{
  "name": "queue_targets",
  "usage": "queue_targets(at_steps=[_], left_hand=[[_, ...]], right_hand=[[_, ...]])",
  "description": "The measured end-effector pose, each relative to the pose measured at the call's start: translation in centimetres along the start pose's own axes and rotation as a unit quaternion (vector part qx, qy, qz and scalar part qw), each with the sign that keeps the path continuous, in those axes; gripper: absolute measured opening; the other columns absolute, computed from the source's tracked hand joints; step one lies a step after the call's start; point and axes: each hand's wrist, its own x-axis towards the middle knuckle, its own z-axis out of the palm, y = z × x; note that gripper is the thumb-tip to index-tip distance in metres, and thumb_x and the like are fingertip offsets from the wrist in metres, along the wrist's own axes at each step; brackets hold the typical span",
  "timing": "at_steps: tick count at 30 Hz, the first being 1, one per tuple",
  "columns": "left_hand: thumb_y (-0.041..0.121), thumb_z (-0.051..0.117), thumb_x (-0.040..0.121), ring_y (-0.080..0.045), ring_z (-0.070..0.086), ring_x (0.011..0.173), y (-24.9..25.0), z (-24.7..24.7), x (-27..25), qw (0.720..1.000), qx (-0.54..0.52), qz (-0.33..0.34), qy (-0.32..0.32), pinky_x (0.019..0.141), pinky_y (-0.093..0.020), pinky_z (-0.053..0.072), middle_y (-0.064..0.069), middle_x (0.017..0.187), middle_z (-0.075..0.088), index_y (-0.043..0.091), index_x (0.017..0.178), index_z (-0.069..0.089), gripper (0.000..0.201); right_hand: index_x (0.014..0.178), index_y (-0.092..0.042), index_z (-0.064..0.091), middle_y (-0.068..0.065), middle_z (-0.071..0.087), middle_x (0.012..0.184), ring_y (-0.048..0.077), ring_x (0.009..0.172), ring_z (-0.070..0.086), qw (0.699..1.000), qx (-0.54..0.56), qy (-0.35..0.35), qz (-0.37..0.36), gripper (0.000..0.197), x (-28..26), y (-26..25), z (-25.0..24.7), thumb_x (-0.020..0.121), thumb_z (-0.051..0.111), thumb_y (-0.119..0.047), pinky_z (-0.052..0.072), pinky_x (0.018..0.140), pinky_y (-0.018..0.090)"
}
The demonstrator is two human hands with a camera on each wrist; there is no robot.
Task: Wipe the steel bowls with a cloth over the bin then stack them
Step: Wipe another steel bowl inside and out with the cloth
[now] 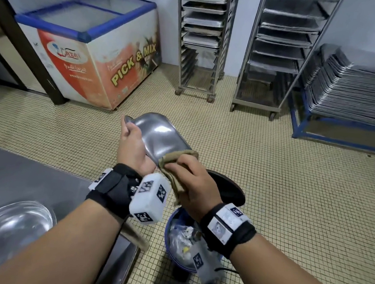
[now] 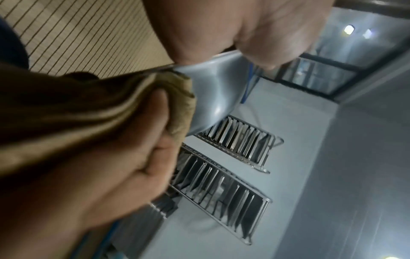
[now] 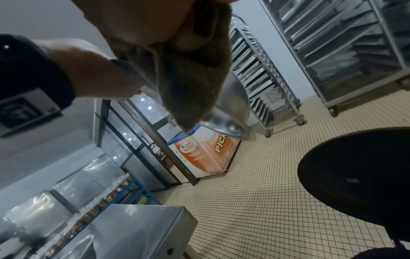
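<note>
A steel bowl point(image 1: 160, 137) is tipped on its side above the blue bin point(image 1: 172, 220), outer wall toward me. My left hand point(image 1: 130, 135) grips its far-left rim. My right hand point(image 1: 186, 175) holds a tan cloth point(image 1: 176, 163) pressed against the bowl's near edge. In the left wrist view the cloth point(image 2: 173, 87) wraps the bowl point(image 2: 217, 98) under my right hand point(image 2: 111, 175). The right wrist view has the cloth point(image 3: 193, 78) covering most of the bowl point(image 3: 230, 112). A second steel bowl point(image 1: 10, 224) sits on the steel counter point(image 1: 24, 174) at lower left.
The bin's black lid point(image 1: 225, 186) stands open behind my right hand; rubbish fills the bin. A chest freezer point(image 1: 95, 53) stands at back left, two tray racks point(image 1: 200, 43) point(image 1: 284, 48) at the back, and stacked trays point(image 1: 352, 86) on a blue frame at right. The floor is tiled.
</note>
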Motion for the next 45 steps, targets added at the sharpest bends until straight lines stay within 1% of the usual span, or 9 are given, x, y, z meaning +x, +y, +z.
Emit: queue_targets(at_steps=[6,12,15,20,23,28,32,40,45], left_hand=[[0.033,0.034,0.112,-0.042,0.065,0.109,1.2,-0.6,0.0,0.999,-0.040,-0.013,-0.031,0.066,-0.058,0.061,-0.020,0.132,0.060,0.016,0.142,0.049,0.037],[0.036,0.043,0.105,-0.048,0.053,0.129,2.1,-1.1,-1.1,0.994,-0.010,-0.003,-0.106,0.074,-0.048,0.062,-0.026,0.147,0.050,0.004,0.145,0.044,0.052],[0.040,0.086,0.069,-0.045,0.062,0.120,1.6,-1.5,-1.6,0.993,-0.022,-0.019,-0.111,0.078,-0.054,0.062,-0.026,0.143,0.055,0.009,0.151,0.041,0.099],[0.021,0.042,0.108,-0.033,0.064,0.107,0.9,-1.3,-1.8,0.999,-0.027,-0.023,-0.021,0.073,-0.051,0.059,-0.012,0.134,0.062,0.026,0.133,0.057,0.029],[0.025,0.038,0.109,-0.039,0.062,0.112,0.5,-0.7,-2.3,0.997,-0.032,-0.042,-0.060,0.079,-0.058,0.058,-0.011,0.128,0.063,0.028,0.117,0.061,0.025],[0.035,0.039,0.107,-0.042,0.057,0.125,0.5,-0.2,-2.8,0.993,-0.057,-0.054,-0.087,0.096,-0.065,0.049,-0.016,0.142,0.058,0.021,0.148,0.044,0.043],[0.034,0.037,0.109,-0.041,0.056,0.126,0.7,0.1,-3.5,0.993,-0.058,-0.043,-0.097,0.093,-0.063,0.050,-0.014,0.139,0.058,0.025,0.125,0.051,0.023],[0.037,0.031,0.110,-0.038,0.061,0.115,1.1,0.6,-4.5,0.991,-0.062,0.003,-0.117,0.082,-0.054,0.054,-0.010,0.120,0.063,0.036,0.104,0.053,0.023],[0.035,0.032,0.111,-0.035,0.063,0.111,1.0,0.4,-4.5,0.992,-0.058,0.016,-0.115,0.079,-0.053,0.054,-0.009,0.120,0.063,0.032,0.110,0.057,0.025]], right_hand=[[0.119,-0.018,0.070,0.000,0.060,0.120,0.029,0.101,0.064,1.000,0.003,0.024,-0.006,0.028,-2.8,2.4,-0.4,0.094,0.058,-0.022,0.059,0.079,0.043],[0.116,-0.018,0.073,-0.014,0.056,0.126,0.007,0.118,0.054,0.951,0.101,-0.048,0.289,0.051,-5.5,5.9,-1.5,0.078,0.053,0.009,0.048,0.108,0.041],[0.095,-0.040,0.077,-0.004,0.069,0.119,0.013,0.113,0.064,0.877,0.216,0.031,0.428,0.048,-4.8,6.3,-2.4,0.095,0.056,0.003,0.051,0.105,0.048],[0.104,-0.021,0.074,0.006,0.077,0.095,0.025,0.089,0.074,0.787,0.388,0.155,0.454,0.027,-1.8,2.9,-4.7,0.093,0.063,-0.043,0.061,0.087,0.045],[0.107,-0.013,0.070,0.012,0.072,0.101,0.022,0.087,0.073,0.808,0.403,0.122,0.412,0.050,-0.4,1.2,-4.1,0.091,0.055,-0.058,0.062,0.082,0.041],[0.109,-0.032,0.067,0.000,0.047,0.131,-0.002,0.114,0.054,0.872,0.271,0.115,0.391,0.014,-0.7,0.9,-2.8,0.098,0.059,-0.036,0.046,0.094,0.011],[0.119,-0.034,0.070,0.008,0.054,0.136,0.020,0.126,0.058,0.856,0.312,0.106,0.399,0.063,-0.9,2.3,-1.7,0.091,0.038,-0.080,0.046,0.110,0.048],[0.129,-0.044,0.065,0.005,0.054,0.145,0.021,0.131,0.057,0.811,0.390,0.060,0.433,0.073,-0.6,2.4,-1.0,0.083,0.033,-0.091,0.041,0.115,0.051],[0.120,-0.072,0.053,-0.008,0.049,0.148,0.007,0.138,0.046,0.868,0.297,0.022,0.398,0.034,-0.8,1.9,-1.0,0.087,0.043,-0.074,0.037,0.119,0.045]])
